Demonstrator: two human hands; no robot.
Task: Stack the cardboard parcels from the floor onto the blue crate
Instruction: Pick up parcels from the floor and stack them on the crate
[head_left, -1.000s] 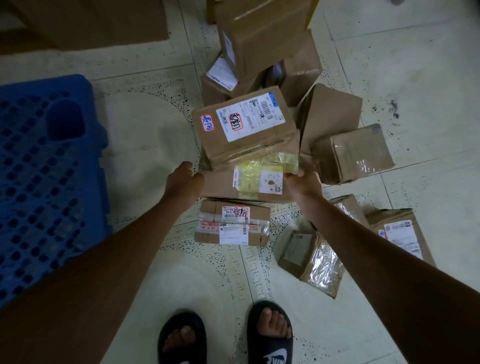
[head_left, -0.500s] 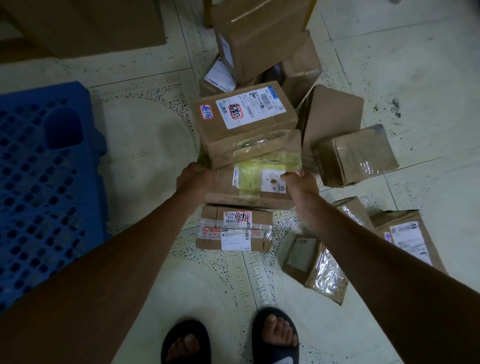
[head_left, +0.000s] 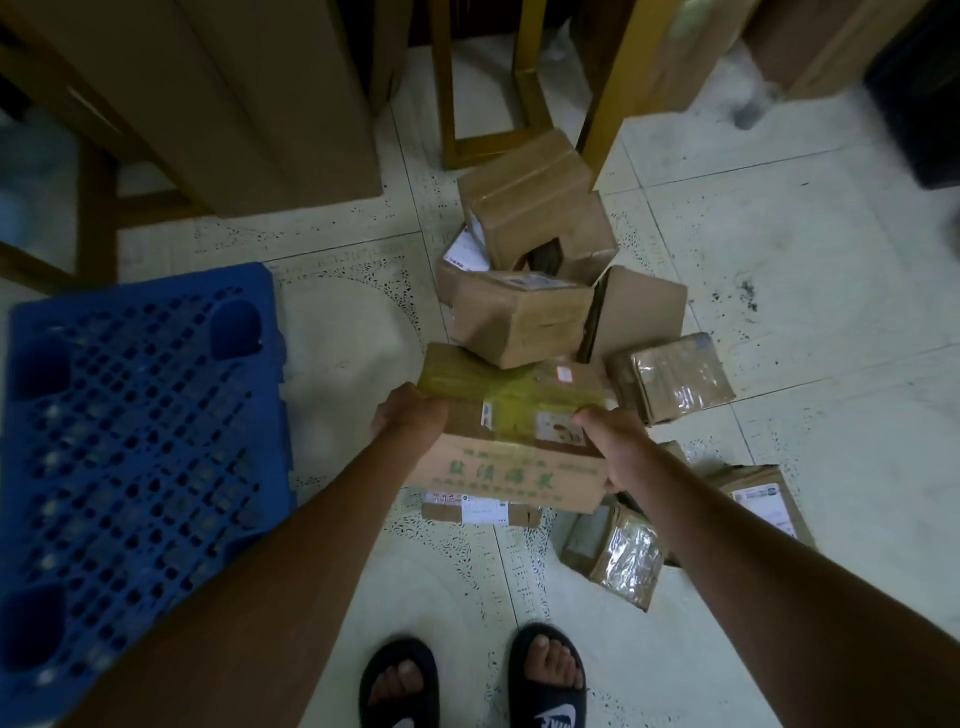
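I hold a flat cardboard parcel (head_left: 511, 457) with yellow tape and green lettering, lifted above the floor. My left hand (head_left: 408, 418) grips its left end and my right hand (head_left: 610, 434) grips its right end. A smaller brown parcel (head_left: 519, 322) rides tilted on its far edge. The blue crate (head_left: 135, 447), a perforated plastic slab, lies on the floor to the left with nothing on it. More parcels stay on the floor: a labelled flat one (head_left: 480, 512) under the lifted box, a plastic-wrapped one (head_left: 618, 556), and one at the right (head_left: 675, 376).
A pile of cardboard boxes (head_left: 535, 213) rises behind the lifted parcel. A tall carton (head_left: 249, 98) and wooden furniture legs (head_left: 530, 73) stand at the back. Another labelled parcel (head_left: 763, 499) lies far right. My feet in dark sandals (head_left: 467, 680) stand on pale tile.
Both hands have taken hold of the yellow-taped parcel and raised it off the floor with the smaller box on top; the view has tilted up and the crate appears nearer.
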